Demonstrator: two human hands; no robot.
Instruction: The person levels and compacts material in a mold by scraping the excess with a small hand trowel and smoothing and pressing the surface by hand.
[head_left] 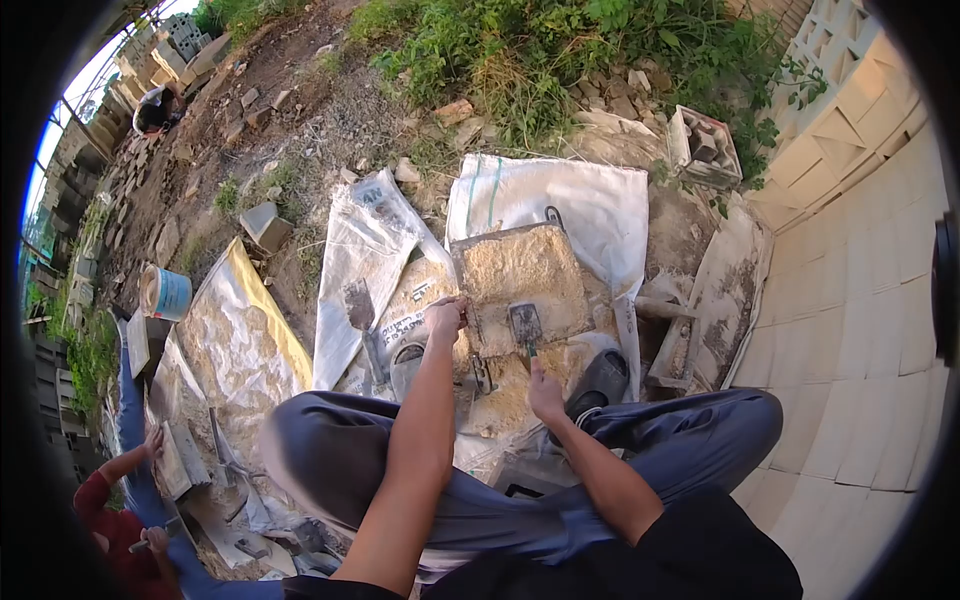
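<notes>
Between my legs lies a square mould (525,285) filled with rough tan mix, with a metal handle at its top edge and another at its lower edge. My left hand (446,315) is closed on the mould's left edge. In my right hand (546,390) is the handle of a small square trowel (525,322), whose grey blade rests on the mix near the mould's lower edge. White sacks (625,195) spread under and behind the mould, and loose tan mix (505,405) lies in front of it.
Another trowel (360,310) lies left of the mould. A bucket (166,294), a sack with tan mix (235,325) and a co-worker in a red top (110,530) are at left. A wooden frame (675,345) and a crate (703,148) are at right, beside pale stacked blocks (830,300).
</notes>
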